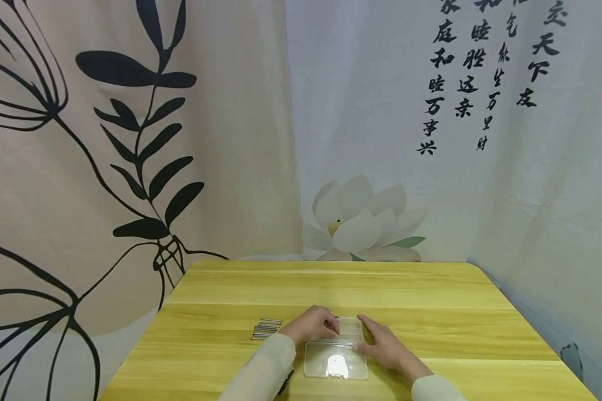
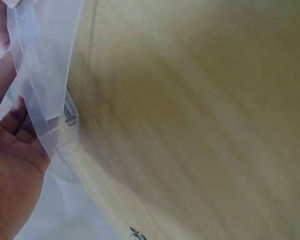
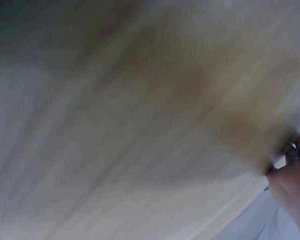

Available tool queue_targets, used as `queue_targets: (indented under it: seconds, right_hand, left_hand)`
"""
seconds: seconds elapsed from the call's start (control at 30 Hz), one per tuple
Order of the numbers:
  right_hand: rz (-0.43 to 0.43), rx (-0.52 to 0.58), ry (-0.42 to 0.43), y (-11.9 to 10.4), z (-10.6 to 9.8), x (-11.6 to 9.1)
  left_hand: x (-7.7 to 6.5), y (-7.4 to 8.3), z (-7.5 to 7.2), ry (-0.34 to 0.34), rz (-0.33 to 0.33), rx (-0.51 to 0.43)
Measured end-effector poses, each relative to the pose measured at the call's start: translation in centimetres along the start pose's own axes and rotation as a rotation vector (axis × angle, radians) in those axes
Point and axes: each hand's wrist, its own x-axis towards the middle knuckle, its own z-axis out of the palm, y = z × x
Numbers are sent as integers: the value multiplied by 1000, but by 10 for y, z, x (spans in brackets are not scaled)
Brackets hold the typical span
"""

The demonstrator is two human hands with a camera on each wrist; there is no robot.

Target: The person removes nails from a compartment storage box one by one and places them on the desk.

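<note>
A clear plastic box (image 1: 350, 329) lies with its lid (image 1: 336, 361) folded toward me on the wooden table. My left hand (image 1: 315, 324) reaches over the box's left part with its fingers bent down; I cannot tell whether they pinch anything. In the left wrist view a metal bolt (image 2: 70, 119) shows through the clear plastic near that hand. At the box's right side my right hand (image 1: 383, 345) holds it, thumb at the hinge side and a finger at the far corner. To the left, several slim metal bolts (image 1: 266, 328) lie side by side.
A dark object (image 1: 285, 382) lies partly hidden by the left sleeve. The wooden table (image 1: 431, 295) extends toward a patterned cloth (image 1: 241, 139) hanging behind it. In the left wrist view a small shiny metal piece (image 2: 136, 234) shows at the bottom edge.
</note>
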Motion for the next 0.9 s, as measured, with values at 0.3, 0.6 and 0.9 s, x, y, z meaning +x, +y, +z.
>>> queue_targets:
  seconds: [0.3,0.6,0.9]
  right_hand:
    - [3,2,0,-1,0,-1]
    - [-7,1,2,0,1,-1]
    - [-11,1,-10,-1,0,-1]
  left_hand:
    - [2,4,0,-4,11,48]
    - [8,5,3,-1,89,204]
    - [6,10,3,10,99,292]
